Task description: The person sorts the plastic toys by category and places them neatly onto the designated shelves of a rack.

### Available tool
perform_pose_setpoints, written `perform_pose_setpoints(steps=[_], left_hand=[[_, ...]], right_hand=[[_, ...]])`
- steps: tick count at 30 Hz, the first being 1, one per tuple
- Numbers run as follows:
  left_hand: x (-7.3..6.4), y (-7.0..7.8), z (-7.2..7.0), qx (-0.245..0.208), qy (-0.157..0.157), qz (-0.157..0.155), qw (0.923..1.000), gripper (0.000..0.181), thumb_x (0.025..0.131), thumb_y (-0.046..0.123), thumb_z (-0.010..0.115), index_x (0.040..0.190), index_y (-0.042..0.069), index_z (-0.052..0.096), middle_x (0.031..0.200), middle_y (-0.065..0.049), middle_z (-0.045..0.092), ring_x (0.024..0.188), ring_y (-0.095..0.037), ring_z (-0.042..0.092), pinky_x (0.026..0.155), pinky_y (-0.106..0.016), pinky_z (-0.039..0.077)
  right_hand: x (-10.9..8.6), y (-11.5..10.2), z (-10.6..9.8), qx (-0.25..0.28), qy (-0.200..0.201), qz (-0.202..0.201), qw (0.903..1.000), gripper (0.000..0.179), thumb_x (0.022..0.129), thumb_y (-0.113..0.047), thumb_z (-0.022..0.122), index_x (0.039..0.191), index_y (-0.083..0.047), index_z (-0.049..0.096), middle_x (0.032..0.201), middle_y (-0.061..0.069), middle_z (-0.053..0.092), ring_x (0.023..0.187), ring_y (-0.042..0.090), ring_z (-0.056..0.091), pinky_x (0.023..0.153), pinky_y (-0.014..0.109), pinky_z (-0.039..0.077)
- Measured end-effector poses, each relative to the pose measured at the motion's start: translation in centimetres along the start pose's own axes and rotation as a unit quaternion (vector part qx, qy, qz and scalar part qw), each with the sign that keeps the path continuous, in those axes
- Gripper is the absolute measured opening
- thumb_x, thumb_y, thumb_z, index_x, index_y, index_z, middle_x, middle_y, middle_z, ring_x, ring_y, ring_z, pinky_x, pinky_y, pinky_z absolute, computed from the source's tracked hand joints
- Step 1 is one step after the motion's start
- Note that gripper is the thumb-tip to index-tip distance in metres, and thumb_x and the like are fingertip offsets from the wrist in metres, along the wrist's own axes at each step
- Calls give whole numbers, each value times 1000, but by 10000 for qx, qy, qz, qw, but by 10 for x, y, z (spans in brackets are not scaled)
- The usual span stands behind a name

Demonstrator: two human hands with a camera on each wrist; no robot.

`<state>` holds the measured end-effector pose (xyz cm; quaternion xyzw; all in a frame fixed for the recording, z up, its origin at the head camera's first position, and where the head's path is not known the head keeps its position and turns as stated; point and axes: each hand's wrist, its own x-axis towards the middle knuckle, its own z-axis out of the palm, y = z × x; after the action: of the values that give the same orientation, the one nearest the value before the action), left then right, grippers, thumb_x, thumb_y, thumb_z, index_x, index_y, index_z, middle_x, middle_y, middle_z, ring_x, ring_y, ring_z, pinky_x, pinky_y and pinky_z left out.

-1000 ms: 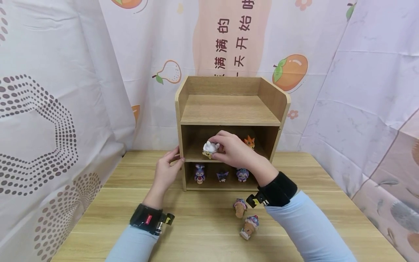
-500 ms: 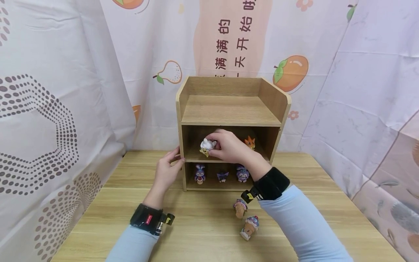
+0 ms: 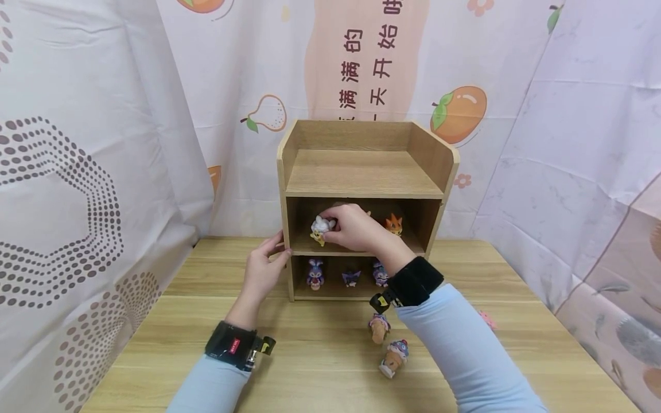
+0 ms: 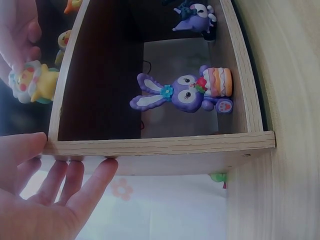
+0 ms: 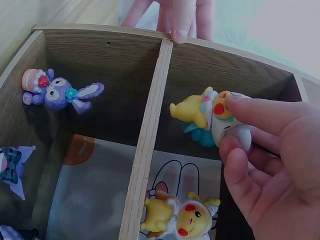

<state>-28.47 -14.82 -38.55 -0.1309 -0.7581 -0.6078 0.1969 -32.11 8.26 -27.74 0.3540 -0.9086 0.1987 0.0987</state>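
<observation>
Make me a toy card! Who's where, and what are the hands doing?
Right hand: holds yellow figure in white
Left hand: touches shelf's left side
Middle compartment: held figure, another yellow figure, orange figure
Bottom compartment: purple rabbit, two more purple figures
Table: two figures lying down, pink thing partly hidden

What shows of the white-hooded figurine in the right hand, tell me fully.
The white-hooded figurine has a yellow face with red cheeks, a yellow lower body and teal trim. It looks like plastic. The right hand pinches it by the head, holding it roughly upright in the middle level of the wooden shelf unit, near the left side. Whether its feet touch the board below is unclear.
</observation>
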Motion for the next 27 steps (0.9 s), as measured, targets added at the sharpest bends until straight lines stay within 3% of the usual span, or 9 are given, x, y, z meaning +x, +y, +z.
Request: perform_pose_setpoints(steps=[4, 6, 8, 11, 18, 27], left_hand=[[-2, 10, 0, 76, -27, -78, 9999, 51, 95, -4, 66, 144, -5, 51, 135, -25, 59, 118, -40, 63, 82, -33, 62], [0, 5, 0, 61, -17, -87, 9999, 52, 95, -4, 67, 144, -4, 51, 135, -25, 58, 118, -40, 62, 81, -35, 62], [4, -7, 1, 66, 16, -63, 10000, 52, 95, -1, 68, 145, -1, 52, 134, -23, 59, 118, -38, 63, 80, -32, 62], [5, -13, 0, 89, 37, -16, 10000, 53, 95, 2, 70, 145, 2, 54, 133, -20, 61, 117, -35, 64, 80, -26, 61], [4, -14, -1, 126, 61, 177, 9997, 52, 94, 3, 72, 143, 3, 57, 131, -16, 64, 114, -33, 66, 79, -22, 60], [4, -12, -1, 195, 76, 180, 9996, 52, 94, 3, 71, 143, 2, 56, 132, -16, 64, 114, -34, 66, 82, -24, 60]], right_hand=[[4, 0, 1, 5, -138, 173, 9998, 40, 92, -19, 77, 126, -1, 69, 112, 10, 71, 98, 18, 66, 87, 35, 57], [6, 0, 2, -9, -185, 222, 9996, 41, 92, -20, 77, 127, -1, 69, 113, 10, 71, 98, 18, 66, 87, 35, 57], [8, 1, 3, -32, -217, 255, 9994, 42, 92, -20, 77, 128, -1, 68, 113, 10, 72, 99, 18, 67, 87, 35, 57], [11, 2, 5, -56, -244, 323, 9992, 43, 92, -21, 77, 129, -1, 68, 114, 10, 72, 99, 18, 67, 88, 35, 57], [14, 1, 7, -61, -232, 332, 9992, 43, 92, -20, 75, 129, 1, 67, 116, 12, 70, 102, 22, 66, 90, 37, 56], [18, -1, 11, 33, -279, 537, 9982, 42, 96, -16, 71, 135, -3, 65, 125, 12, 69, 116, 25, 64, 101, 40, 52]])
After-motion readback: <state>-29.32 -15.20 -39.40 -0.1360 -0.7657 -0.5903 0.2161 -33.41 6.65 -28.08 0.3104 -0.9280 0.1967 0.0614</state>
